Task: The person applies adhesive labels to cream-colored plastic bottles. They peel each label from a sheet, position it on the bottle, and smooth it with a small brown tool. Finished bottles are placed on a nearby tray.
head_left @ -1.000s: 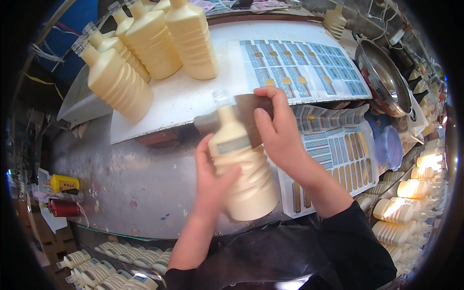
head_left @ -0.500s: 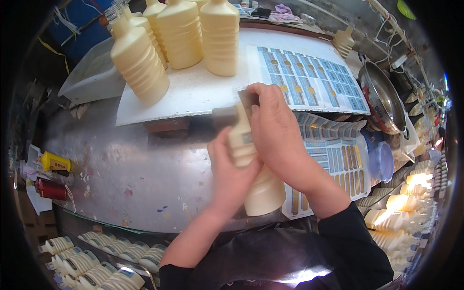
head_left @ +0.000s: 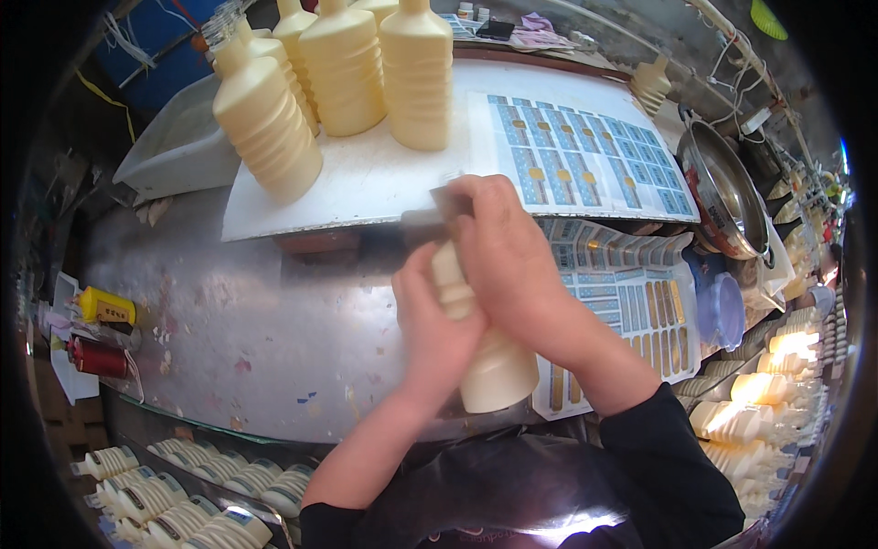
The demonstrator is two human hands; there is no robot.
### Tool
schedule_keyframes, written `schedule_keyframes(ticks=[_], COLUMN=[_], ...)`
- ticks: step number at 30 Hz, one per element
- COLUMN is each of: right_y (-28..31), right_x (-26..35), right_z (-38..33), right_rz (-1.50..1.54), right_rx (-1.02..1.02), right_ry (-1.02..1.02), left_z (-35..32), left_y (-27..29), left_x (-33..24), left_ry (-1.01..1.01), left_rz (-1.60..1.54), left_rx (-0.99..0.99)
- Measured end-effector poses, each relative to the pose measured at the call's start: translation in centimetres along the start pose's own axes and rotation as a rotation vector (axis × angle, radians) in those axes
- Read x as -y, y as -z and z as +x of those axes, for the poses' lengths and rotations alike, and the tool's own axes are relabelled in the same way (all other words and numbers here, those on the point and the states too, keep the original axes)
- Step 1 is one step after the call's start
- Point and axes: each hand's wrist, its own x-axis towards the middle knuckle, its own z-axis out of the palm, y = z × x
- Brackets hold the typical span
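A cream plastic bottle with a ribbed body (head_left: 498, 380) leans at the near edge of the metal table, its base toward me. My left hand (head_left: 430, 316) is wrapped round its upper part, thumb and fingers on the ribs. My right hand (head_left: 503, 233) lies over the bottle's shoulder from the right and pinches a thin, dark, flat piece (head_left: 447, 199); its kind I cannot make out. A blurred grey block (head_left: 422, 225) shows beside the bottle's top. The bottle's neck and the front under my right hand are hidden.
Several cream bottles (head_left: 416, 82) stand on a white board (head_left: 366, 188). Blue-and-gold label sheets (head_left: 558, 165) lie there, with more sheets (head_left: 631, 302) below. A metal pan (head_left: 727, 188) stands right. Bottles (head_left: 219, 471) lie lower left. Yellow (head_left: 105, 306) and red (head_left: 99, 357) containers sit far left.
My right hand has moved slightly left and down over the bottle, tilting the dark flat piece. A dark mark seen on the bottle's front is now covered. My left hand keeps its hold.
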Motion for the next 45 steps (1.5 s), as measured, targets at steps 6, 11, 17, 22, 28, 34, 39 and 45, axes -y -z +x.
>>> schedule_keyframes(ticks=[6, 11, 17, 22, 28, 34, 39, 45], right_y=[0.4, -0.1, -0.9, 0.4, -1.2, -0.2, -0.7, -1.7], right_x=[-4.4, -7.0, -8.8, -7.7, -7.2, -7.2, -5.0, -0.4], right_z=[-0.9, -1.7, -2.2, -2.1, -3.0, -2.7, -2.0, -0.6], right_rz=[0.072, 0.195, 0.238, 0.277, 0.334, 0.304, 0.311, 0.095], right_rx=[-0.12, -0.177, -0.274, -0.294, -0.305, -0.345, -0.268, -0.159], right_ry=[-0.006, -0.006, 0.004, -0.009, -0.054, -0.137, -0.084, -0.043], left_z=[1.8, 2.2, 2.0, 0.4, -3.1, -3.1, -3.3, -3.6], left_y=[0.3, 0.8, 1.1, 1.3, 1.1, 0.9, 0.5, 0.1], left_x=[-0.1, 2.1, 2.7, 1.9, 0.8, 0.2, 0.2, -0.6], left_ry=[0.163, 0.182, 0.118, -0.08, -0.294, -0.135, -0.058, -0.038], left_rz=[-0.066, -0.324, -0.357, 0.032, 0.658, 0.313, 0.251, 0.341], left_rx=[0.032, 0.108, 0.11, -0.071, 0.059, 0.101, 0.061, 0.004])
